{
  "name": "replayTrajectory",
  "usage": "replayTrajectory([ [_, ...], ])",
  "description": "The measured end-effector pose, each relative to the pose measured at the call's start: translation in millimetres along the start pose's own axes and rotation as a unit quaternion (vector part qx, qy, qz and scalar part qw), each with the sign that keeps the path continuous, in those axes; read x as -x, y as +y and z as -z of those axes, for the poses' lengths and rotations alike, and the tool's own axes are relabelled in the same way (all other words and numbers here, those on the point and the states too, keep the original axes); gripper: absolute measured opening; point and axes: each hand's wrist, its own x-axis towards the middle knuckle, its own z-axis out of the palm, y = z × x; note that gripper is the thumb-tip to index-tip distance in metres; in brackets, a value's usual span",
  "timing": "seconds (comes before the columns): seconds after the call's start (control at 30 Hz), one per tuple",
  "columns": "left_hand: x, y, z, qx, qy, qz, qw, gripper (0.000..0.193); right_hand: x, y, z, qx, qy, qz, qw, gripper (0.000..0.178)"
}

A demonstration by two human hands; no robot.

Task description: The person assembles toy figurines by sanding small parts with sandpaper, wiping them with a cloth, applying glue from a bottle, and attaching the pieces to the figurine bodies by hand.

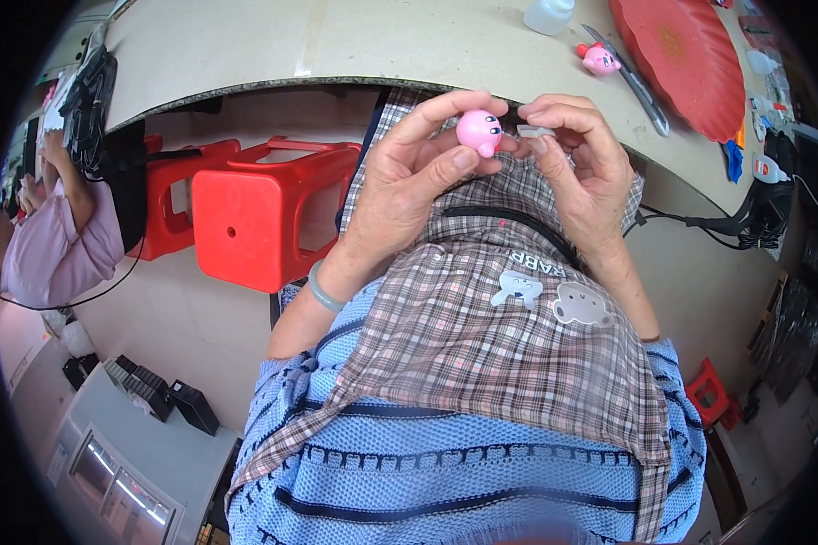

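Note:
My left hand [418, 150] is closed round a small pink ball-shaped figurine [478, 130] with dark eyes, gripped between thumb and fingers. Close beside it, my right hand [580, 154] pinches a small whitish, translucent piece [533, 132] between thumb and forefinger; its exact kind I cannot make out. Both hands are held above my lap, just in front of the table edge. A second pink figurine [602, 61] with a red part lies on the table, touching or very near a long dark-and-grey knife-like tool [641, 91].
A red scalloped tray [713, 77] rests on the table [245, 41] at the right. White bottles [548, 15] stand at the back and far right. Red stools [238, 227] are under the table to the left. A person in a pink top [68, 245] works at far left.

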Motion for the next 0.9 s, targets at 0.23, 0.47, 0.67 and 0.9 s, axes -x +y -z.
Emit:
replayTrajectory([
  [0.23,0.3,-1.3,1.6,-0.066,0.017,-0.019,0.998,0.045,-0.1,4.8,-1.4,0.037,-0.001,0.009,0.999,0.016],
  [0.47,5.6,-0.2,-0.6,-0.202,0.053,-0.066,0.976,0.039,0.2,8.3,-2.6,0.031,-0.011,0.003,0.999,0.016],
  [0.67,5.9,0.6,3.5,-0.388,0.056,-0.145,0.908,0.04,1.5,8.1,-5.0,0.025,-0.014,-0.011,1.0,0.016],
  [0.9,7.5,4.9,9.0,-0.443,-0.005,-0.166,0.881,0.039,3.1,11.1,-6.2,0.025,-0.02,-0.009,0.999,0.017],
])
